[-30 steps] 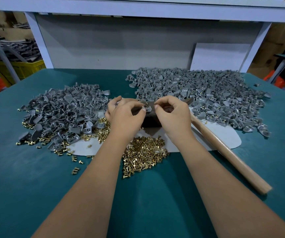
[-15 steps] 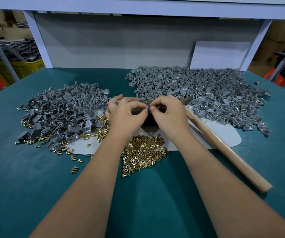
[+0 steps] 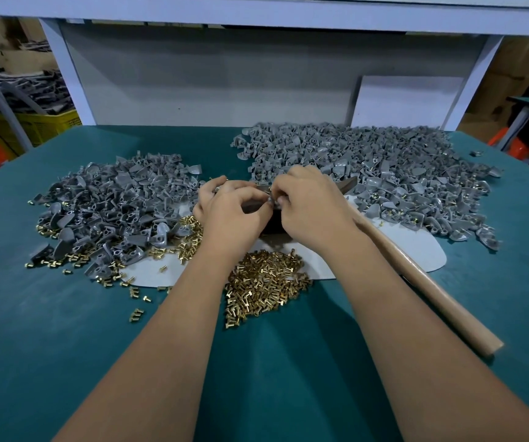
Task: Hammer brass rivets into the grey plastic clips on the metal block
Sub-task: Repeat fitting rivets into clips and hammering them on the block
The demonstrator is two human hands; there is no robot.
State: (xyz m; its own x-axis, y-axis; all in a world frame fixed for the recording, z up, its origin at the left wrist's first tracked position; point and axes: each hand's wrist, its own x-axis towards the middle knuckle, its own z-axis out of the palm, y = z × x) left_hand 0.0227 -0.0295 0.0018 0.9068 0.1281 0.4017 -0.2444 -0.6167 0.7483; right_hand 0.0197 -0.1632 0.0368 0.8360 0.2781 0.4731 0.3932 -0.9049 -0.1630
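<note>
My left hand (image 3: 231, 215) and my right hand (image 3: 311, 208) meet fingertip to fingertip over the dark metal block (image 3: 271, 226), which they mostly hide. Both pinch a small grey plastic clip (image 3: 272, 199) between thumb and fingers; whether a rivet is in it I cannot tell. A heap of brass rivets (image 3: 266, 282) lies just in front of the block, under my wrists. The hammer lies on the table to the right, its wooden handle (image 3: 425, 285) running toward me and its dark head (image 3: 347, 185) poking out behind my right hand.
One pile of grey clips (image 3: 113, 205) is at the left with loose rivets scattered along its front edge. A larger pile of grey clips (image 3: 384, 173) is at the back right. A white mat (image 3: 416, 250) lies under the work area on the teal table (image 3: 65, 330).
My right hand has shifted slightly left and closed up against my left hand over the block. The hammer has not moved.
</note>
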